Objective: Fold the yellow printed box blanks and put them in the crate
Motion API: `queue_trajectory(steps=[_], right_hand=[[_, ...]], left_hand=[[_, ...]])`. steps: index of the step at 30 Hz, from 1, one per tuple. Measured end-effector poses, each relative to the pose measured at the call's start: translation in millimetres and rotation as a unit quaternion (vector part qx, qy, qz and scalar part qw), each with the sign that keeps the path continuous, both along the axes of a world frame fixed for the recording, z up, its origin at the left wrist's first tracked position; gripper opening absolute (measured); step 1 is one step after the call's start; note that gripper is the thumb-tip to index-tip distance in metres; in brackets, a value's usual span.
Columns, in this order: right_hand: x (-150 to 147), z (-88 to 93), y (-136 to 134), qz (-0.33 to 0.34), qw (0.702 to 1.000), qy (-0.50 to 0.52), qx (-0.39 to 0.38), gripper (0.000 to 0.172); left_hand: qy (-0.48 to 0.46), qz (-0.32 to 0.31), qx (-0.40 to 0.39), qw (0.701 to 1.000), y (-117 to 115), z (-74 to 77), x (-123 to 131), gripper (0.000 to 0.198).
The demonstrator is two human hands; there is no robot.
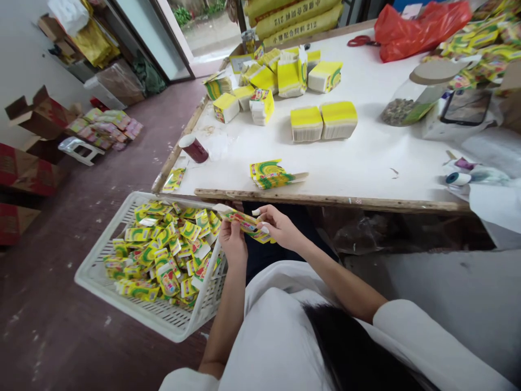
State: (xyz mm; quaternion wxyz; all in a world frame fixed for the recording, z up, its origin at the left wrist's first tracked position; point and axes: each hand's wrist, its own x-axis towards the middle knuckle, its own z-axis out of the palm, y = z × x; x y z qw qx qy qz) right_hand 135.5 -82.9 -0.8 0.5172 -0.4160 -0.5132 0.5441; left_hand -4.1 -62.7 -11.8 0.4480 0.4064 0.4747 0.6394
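Observation:
Over my lap, just in front of the table edge, my left hand (234, 241) grips the left end of a yellow-green printed carton (244, 220), thumb on top. At its other end, the fingers of my right hand (279, 225) pinch the carton near its edge. Whether it is one carton or a few together I cannot tell. A small fanned stack of flat cartons (268, 175) lies on the table just beyond my hands. To the left, a white plastic basket (134, 312) holds many small yellow-green packs (166, 277).
On the white table (386, 163) stand two blocks of stacked cartons (323, 122), with more bundles (264, 79) behind. A dark red cup (194, 149) lies near the left edge. At right are a jar (407, 100), a phone (466, 106) and a red bag (419, 30) beside scissors (361, 41).

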Motion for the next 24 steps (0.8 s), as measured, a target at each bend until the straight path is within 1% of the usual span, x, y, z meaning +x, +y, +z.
queue_trajectory(steps=[2,4,7,9,11,13,15,16,20,22,24], right_hand=[[5.9,1.3,0.0,-0.001,1.000,-0.019,0.003,0.020],[7.7,1.3,0.7,-0.015,1.000,-0.023,-0.005,0.015],[4.9,-1.3,2.5,-0.029,0.999,-0.005,-0.023,0.022],[1.3,-3.4,1.9,-0.041,0.999,-0.025,-0.003,0.027],[-2.3,-4.8,-1.0,-0.052,0.995,-0.079,0.041,0.033],[-5.3,-5.3,-5.6,-0.061,0.985,-0.145,0.076,0.040],[-7.2,-5.2,-10.0,-0.060,0.976,-0.189,0.090,0.045],[-7.6,-5.0,-11.5,-0.056,0.975,-0.196,0.092,0.047],[-6.8,-4.7,-12.8,-0.025,0.984,-0.159,0.082,0.045],[-7.2,-5.2,-12.3,-0.022,0.987,-0.141,0.073,0.046],[-9.3,-5.9,-12.6,-0.031,0.988,-0.133,0.072,0.047]], left_hand=[[0.004,0.016,-0.004,1.000,1.7,-1.7,-4.0,0.043],[0.004,0.010,-0.006,1.000,1.5,-1.5,-6.4,0.041],[0.016,-0.052,-0.021,0.998,-3.1,1.3,-5.3,0.040],[0.031,-0.082,-0.033,0.996,-6.9,2.8,-2.0,0.039],[0.045,-0.071,-0.029,0.996,-8.8,2.9,1.8,0.037],[0.055,-0.057,-0.016,0.997,-8.3,1.9,4.8,0.045],[0.058,-0.059,-0.008,0.997,-5.9,0.7,6.0,0.054],[0.056,-0.063,-0.009,0.996,-4.5,0.4,5.8,0.056],[0.064,-0.087,-0.019,0.994,-1.9,1.1,4.2,0.047],[0.074,-0.090,-0.020,0.993,-3.4,2.2,5.4,0.049],[0.076,-0.087,-0.014,0.993,-6.1,3.7,8.7,0.054]])
